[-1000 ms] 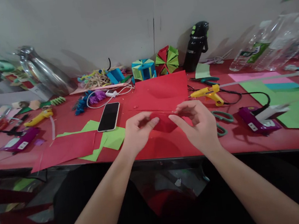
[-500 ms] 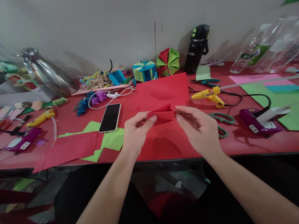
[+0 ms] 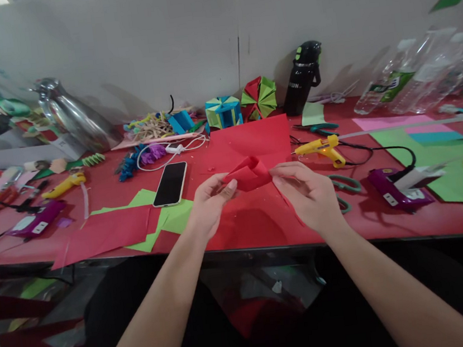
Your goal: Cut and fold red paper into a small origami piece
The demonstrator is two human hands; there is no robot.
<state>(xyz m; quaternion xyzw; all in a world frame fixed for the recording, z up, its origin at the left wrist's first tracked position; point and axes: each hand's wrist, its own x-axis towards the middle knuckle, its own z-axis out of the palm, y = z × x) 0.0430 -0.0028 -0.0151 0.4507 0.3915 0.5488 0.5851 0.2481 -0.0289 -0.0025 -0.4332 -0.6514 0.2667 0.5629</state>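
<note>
A folded piece of red paper (image 3: 252, 175) is held between my two hands, above the front middle of the table. My left hand (image 3: 213, 201) pinches its left end, thumb in front. At its right end, the thumb and fingers of my right hand (image 3: 306, 192) grip the paper's edge. The top of the paper bulges open into a small pocket. Under and behind it lies a larger red sheet (image 3: 264, 135). Green-handled scissors (image 3: 346, 183) lie just right of my right hand, partly hidden by it.
A phone (image 3: 170, 184) lies left of my hands, beside red paper (image 3: 110, 233) and green sheets. Yellow glue guns (image 3: 323, 150) and purple power strips (image 3: 398, 189) with cords sit on both sides. A black bottle (image 3: 304, 77), a steel jug (image 3: 76, 116) and plastic bottles stand along the wall.
The folded red paper has opened from a flat, narrow shape into a rounder pocket with its top bulging up. Both hands keep their grip at about the same place.
</note>
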